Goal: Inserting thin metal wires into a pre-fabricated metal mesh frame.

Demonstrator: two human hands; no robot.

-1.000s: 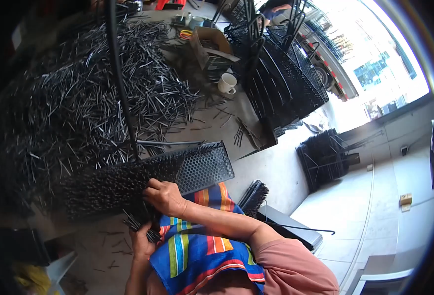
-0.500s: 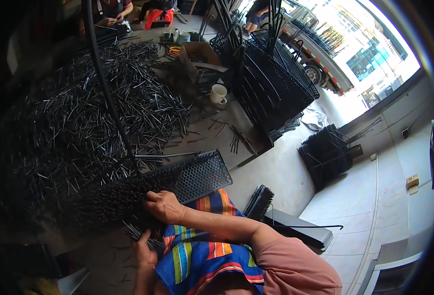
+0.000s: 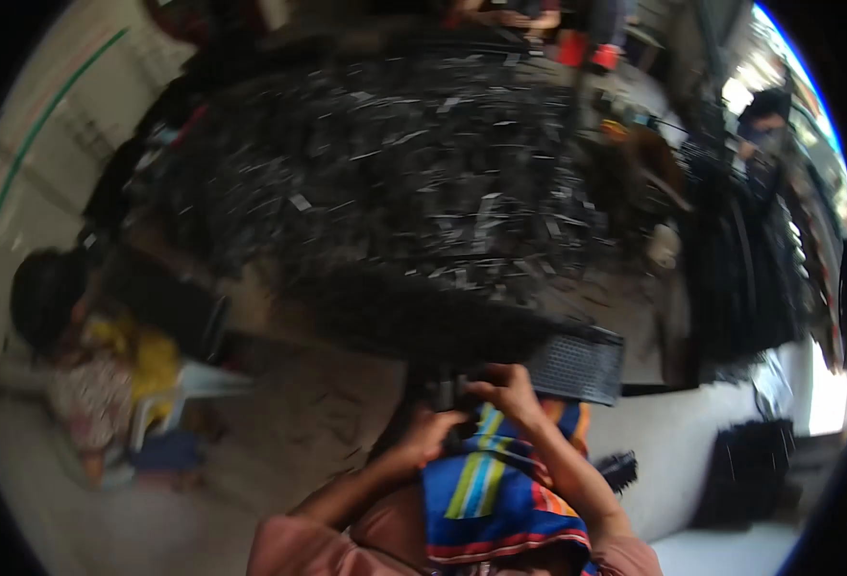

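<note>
Judging perforated panel [image 3: 582,367] mostly covered, with right end bare; gripping blurred dark strips [image 3: 447,392] in left hand [image 3: 433,432]; cannot tell grip of right hand [image 3: 510,390].

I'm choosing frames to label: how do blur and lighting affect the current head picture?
In the head view, motion blur smears the pile of dark pieces into streaks; the left hand and right hand have readable outlines, but the dark stuff between them is too murky to identify; glare whitens the bright opening at far right; the fisheye corners fall to black.
</note>
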